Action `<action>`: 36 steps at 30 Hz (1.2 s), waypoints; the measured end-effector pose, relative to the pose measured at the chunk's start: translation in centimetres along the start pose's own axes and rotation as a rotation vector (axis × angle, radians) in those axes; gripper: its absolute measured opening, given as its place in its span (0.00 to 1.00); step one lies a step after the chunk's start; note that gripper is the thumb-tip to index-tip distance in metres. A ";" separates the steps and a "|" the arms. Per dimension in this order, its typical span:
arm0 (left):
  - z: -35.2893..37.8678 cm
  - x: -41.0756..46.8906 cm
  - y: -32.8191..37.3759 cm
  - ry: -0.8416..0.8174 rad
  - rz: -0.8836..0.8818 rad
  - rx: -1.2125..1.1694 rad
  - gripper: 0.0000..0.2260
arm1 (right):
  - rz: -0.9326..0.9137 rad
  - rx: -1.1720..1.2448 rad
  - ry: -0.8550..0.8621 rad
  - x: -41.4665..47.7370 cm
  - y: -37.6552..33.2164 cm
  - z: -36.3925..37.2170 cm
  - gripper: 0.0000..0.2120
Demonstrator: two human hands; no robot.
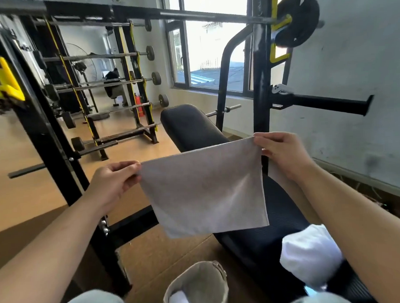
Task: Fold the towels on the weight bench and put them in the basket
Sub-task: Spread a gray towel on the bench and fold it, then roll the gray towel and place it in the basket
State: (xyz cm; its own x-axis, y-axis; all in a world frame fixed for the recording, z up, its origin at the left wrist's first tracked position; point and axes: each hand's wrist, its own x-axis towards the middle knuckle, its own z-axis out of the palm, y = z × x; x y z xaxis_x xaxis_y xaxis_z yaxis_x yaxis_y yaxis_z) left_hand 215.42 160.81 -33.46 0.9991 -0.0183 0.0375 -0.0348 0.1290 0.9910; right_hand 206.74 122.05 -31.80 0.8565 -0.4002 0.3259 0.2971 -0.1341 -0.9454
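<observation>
Fig.: task approx. mid-way. A white towel [179, 301] already lies in the beige fabric basket [192, 265] on the floor. A crumpled white towel [311, 256] is still unfolded on the black padded bench surface [193, 129]. Left hand [114, 179] & right hand [283, 155] each pinch a top corner of the grey square towel [202, 192], held taut in air over the surface. Bare surface lies beyond, w/ a black rack upright [260, 81] behind the right hand. The basket is open-topped, just left of the surface.
</observation>
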 end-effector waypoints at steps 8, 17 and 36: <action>-1.2 -1.7 -1.7 -0.018 0.009 0.051 0.04 | 0.058 -0.059 -0.040 -1.9 2.6 0.5 0.03; -2.0 -1.2 -4.1 -0.048 0.144 0.456 0.03 | 0.059 -0.340 -0.128 -2.5 5.0 0.1 0.04; 0.0 -2.2 -16.8 0.321 -0.096 0.536 0.06 | 0.470 -0.257 0.057 -8.6 18.5 6.4 0.03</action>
State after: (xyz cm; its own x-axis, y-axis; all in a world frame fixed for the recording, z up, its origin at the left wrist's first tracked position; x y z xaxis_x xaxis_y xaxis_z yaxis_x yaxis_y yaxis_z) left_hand 213.85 158.72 -50.19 0.9527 0.3036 -0.0122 0.1313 -0.3752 0.9176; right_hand 207.52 128.78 -52.07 0.8459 -0.5182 -0.1264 -0.2316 -0.1434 -0.9622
